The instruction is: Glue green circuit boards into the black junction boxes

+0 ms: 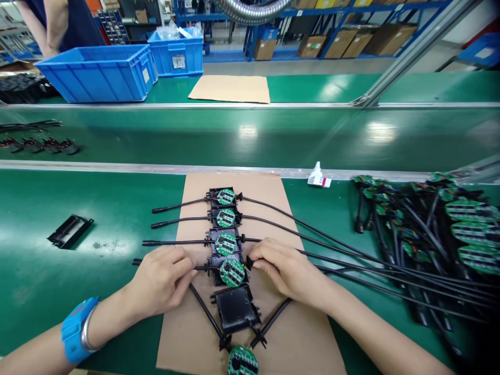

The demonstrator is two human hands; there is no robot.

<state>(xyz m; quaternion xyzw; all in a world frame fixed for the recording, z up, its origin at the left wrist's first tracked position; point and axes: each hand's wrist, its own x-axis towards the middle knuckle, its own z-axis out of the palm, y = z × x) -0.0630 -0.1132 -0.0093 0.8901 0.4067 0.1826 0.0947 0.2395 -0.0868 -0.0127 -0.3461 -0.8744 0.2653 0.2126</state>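
Down the middle of a cardboard sheet runs a column of black plastic housings, several topped by a round green circuit board with cables out both sides. My left hand pinches the black cable left of the lowest seated board. On that board's right side, my right hand grips the cable at its black grommet. Just below lies a bare black housing. Nearest me, a loose round circuit board has two thick cables angling up under my hands.
A heap of cabled circuit boards covers the right side. One empty black housing lies at left, and a small white bottle near the rail. Blue bins stand behind, with a person beyond them.
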